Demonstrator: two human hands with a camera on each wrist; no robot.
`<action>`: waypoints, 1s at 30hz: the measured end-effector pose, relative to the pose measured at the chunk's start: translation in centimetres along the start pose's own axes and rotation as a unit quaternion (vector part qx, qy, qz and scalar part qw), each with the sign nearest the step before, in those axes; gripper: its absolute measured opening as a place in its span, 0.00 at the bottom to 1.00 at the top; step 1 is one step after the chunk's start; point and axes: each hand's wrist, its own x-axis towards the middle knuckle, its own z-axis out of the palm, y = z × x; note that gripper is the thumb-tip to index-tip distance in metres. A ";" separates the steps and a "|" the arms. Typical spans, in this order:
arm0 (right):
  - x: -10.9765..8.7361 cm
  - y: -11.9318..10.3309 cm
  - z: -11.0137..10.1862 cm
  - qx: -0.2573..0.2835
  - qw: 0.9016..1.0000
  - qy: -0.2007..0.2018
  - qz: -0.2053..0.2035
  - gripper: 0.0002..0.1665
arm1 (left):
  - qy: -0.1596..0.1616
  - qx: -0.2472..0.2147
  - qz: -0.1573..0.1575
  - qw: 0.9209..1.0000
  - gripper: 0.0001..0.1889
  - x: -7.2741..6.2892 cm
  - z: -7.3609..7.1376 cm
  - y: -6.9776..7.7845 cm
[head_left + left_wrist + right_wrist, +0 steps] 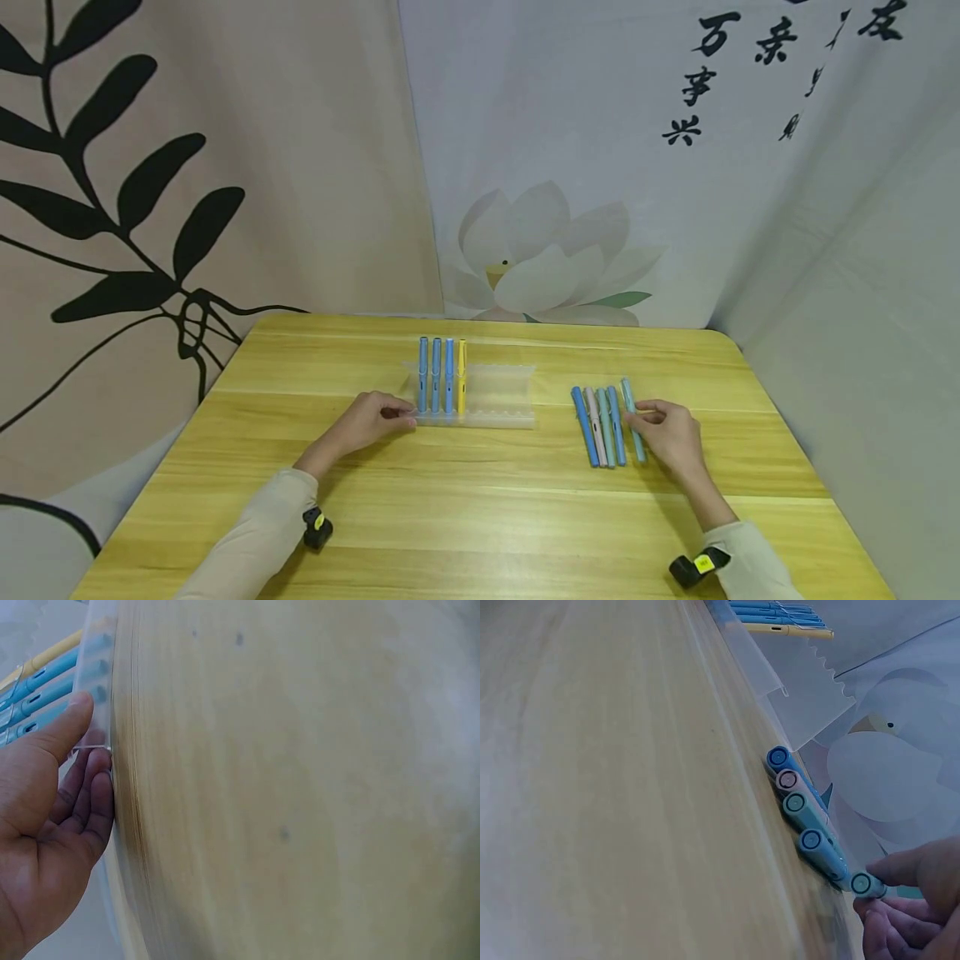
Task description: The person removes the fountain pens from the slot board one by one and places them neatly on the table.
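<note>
A clear plastic pen rack (501, 396) stands on the table, with three blue pens (436, 375) and a yellow pen (462, 375) upright side by side in its left part. My left hand (377, 417) grips the rack's left front corner; in the left wrist view the thumb (73, 720) lies over the clear lip with fingers curled beneath. Farther right, my right hand (675, 433) pinches a light teal pen (862, 883) between thumb and fingers. Left of that pen lie a dark blue pen (583, 425), a pinkish-grey pen (596, 425), a green-teal pen (606, 429) and a blue pen (617, 425).
The wooden table (480, 517) runs up to a curtain (562, 125) printed with a lotus and black characters. Another curtain with dark leaves (142, 179) hangs at the left. Each wrist wears a small black camera (317, 529).
</note>
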 end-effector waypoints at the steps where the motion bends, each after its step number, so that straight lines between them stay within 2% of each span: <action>1: 0.0 0.0 0.0 -0.001 1.000 -0.002 0.001 0.23 | 0.000 0.000 0.000 1.000 0.18 0.0 0.0 0.0; 13: -0.1 0.6 0.2 -0.018 1.000 -0.016 0.005 0.23 | -0.003 -0.005 0.012 1.000 0.19 -0.1 0.0 -0.1; 26: -0.3 0.6 0.3 -0.028 0.999 -0.020 -0.001 0.22 | -0.001 -0.003 0.011 1.000 0.18 -0.1 -0.1 0.0; 30: -0.2 0.6 0.4 -0.030 0.999 -0.018 -0.001 0.23 | 0.000 -0.006 0.002 1.000 0.18 -0.1 0.0 -0.1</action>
